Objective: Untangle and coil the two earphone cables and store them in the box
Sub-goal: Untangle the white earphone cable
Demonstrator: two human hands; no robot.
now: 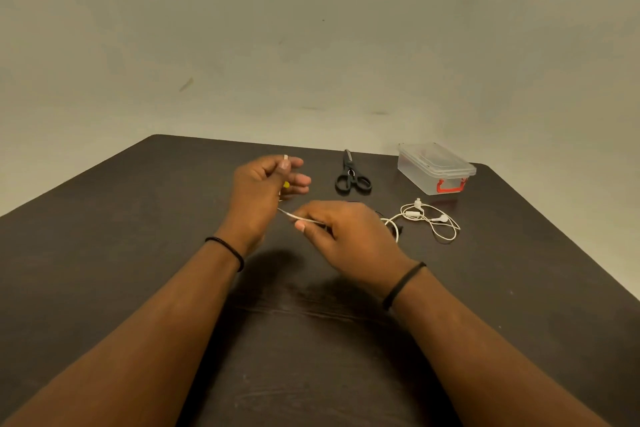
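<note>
We see the left hand (266, 184) pinching a white cable (301, 217) end between thumb and forefinger. The right hand (346, 236) grips the same cable lower down. Its remainder lies tangled on the table (138, 236), possibly with a dark second cable. The closed box (435, 168) stands beside scissors (351, 173).

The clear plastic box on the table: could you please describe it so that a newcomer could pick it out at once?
Start at the dark table and go to its far right corner, by the wall. There sits the clear plastic box, lid on, right of the black scissors and beyond the loose white earphone cable. It alone is see-through, with a red latch on its near side.
</note>
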